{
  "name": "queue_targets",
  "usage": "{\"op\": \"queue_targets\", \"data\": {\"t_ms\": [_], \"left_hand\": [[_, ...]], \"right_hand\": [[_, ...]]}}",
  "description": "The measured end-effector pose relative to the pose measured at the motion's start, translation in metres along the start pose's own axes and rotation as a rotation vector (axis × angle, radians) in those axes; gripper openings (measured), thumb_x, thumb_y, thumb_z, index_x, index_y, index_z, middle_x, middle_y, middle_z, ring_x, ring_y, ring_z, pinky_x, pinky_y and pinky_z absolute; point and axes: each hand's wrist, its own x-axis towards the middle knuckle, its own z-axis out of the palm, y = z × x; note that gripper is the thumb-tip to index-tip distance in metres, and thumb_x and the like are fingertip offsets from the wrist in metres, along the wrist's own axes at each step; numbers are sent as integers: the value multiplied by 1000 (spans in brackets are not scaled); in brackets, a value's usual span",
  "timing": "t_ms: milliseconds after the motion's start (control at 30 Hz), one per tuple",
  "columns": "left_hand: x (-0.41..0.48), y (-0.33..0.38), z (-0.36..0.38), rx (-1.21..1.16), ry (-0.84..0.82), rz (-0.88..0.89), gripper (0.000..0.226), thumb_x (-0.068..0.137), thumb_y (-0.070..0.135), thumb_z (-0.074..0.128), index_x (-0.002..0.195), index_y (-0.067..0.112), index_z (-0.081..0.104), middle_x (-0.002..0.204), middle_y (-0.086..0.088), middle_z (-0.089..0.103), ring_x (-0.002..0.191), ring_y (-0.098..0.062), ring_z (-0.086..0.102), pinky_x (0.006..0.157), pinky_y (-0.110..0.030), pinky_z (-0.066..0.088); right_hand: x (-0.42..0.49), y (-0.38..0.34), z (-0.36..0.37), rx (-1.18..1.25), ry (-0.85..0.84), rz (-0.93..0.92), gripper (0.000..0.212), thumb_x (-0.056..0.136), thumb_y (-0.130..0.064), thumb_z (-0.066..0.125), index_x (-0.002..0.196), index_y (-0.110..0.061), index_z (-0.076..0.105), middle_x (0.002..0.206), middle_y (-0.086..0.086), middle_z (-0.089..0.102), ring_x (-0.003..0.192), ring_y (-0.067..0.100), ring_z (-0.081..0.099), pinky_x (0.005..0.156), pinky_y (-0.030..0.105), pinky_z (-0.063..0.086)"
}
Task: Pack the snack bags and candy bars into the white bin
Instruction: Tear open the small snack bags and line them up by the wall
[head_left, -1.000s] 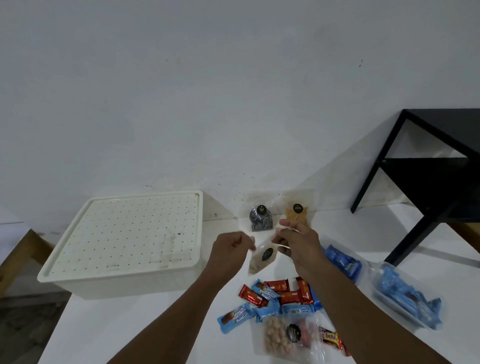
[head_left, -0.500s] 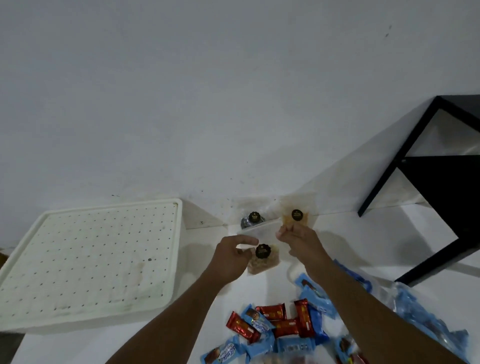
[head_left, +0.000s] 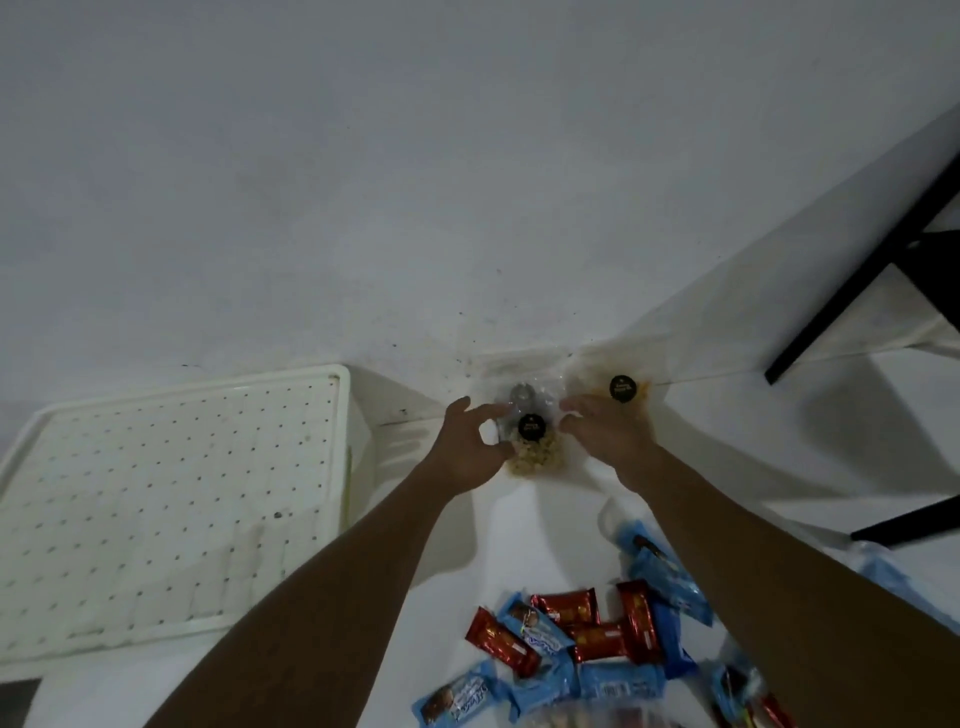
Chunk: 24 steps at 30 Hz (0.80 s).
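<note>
A clear snack bag of pale nuts (head_left: 535, 457) with a round black sticker stands on the white table near the wall. My left hand (head_left: 470, 447) curls round its left edge, thumb and fingers forming a ring. My right hand (head_left: 608, 431) pinches its right edge with bent fingers. Behind it a clear bag of dark snacks (head_left: 522, 392) and a bag of orange snacks (head_left: 631, 387) lean on the wall. The white bin (head_left: 171, 499) sits at the left, its perforated lid on. Red and blue candy bars (head_left: 576, 642) lie in a heap near me.
A black metal table frame (head_left: 852, 291) stands at the right. More blue wrapped bars in clear plastic (head_left: 665, 577) lie under my right forearm. Another clear bag (head_left: 597, 719) shows at the bottom edge. The wall runs just behind the standing bags.
Both hands carried the nut bag away from me toward the wall and set it down in front of the two standing bags. The camera tilted down and closer.
</note>
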Motion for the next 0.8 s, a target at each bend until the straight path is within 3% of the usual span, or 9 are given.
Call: {"op": "queue_targets", "data": {"t_ms": [133,200,300,433,500,567,667,733,800], "left_hand": [[-42,-11,11,-23,-46,-40,36,88,18,71,124,21,66,133,-1,54,120,-20,55,99,-29,45],[-69,-21,23,-35,-133,-89,29,88,18,71,117,18,70,124,-6,63,108,-21,61,85,-27,49],[-113,-36,51,-11,-282,-121,27,87,9,69,114,10,69,108,-8,68,88,-17,64,67,-19,53],[-163,-54,95,165,-329,-3,31,84,14,71,114,13,70,117,-3,68,108,-17,62,90,-22,46],[-182,-62,114,276,-365,71,34,85,14,68,118,9,68,123,-6,65,118,-22,59,93,-23,41],[-197,-68,128,344,-367,89,40,85,18,67,124,10,65,128,-8,62,120,-24,58,95,-27,42],[-211,-70,137,388,-324,95,46,85,26,66,129,16,60,132,-6,59,120,-23,57,97,-30,44],[-217,-70,138,402,-325,72,49,87,28,66,134,17,56,138,-6,55,124,-21,53,100,-28,41],[-224,-68,135,396,-351,50,55,89,30,65,140,16,50,144,-7,50,129,-22,50,103,-28,39]], "right_hand": [[-42,24,1,68,-85,105,9,91,-12,60,93,-18,66,97,9,61,84,19,55,67,29,44],[-73,46,2,73,-107,121,8,91,-12,63,97,-12,67,95,10,64,82,20,58,62,27,45],[-124,85,5,-26,-37,108,9,89,-11,64,94,-12,71,96,9,71,86,24,67,69,33,53],[-185,132,7,-291,57,107,18,86,-10,60,74,-21,68,86,3,69,91,23,66,79,31,50],[-212,155,7,-361,152,160,7,84,-17,62,82,-19,69,89,2,68,92,23,65,76,27,46],[-230,181,10,-385,234,266,22,81,-25,66,95,-10,69,92,6,68,92,24,66,75,28,48],[-250,202,18,-446,162,376,31,80,-33,64,95,-7,70,93,9,70,90,24,67,71,29,52],[-259,206,22,-435,118,322,13,84,-23,62,83,-12,69,87,7,68,85,23,64,61,23,44],[-265,206,24,-392,102,217,21,87,-15,58,66,-18,59,74,1,61,79,21,59,53,19,33]]}}
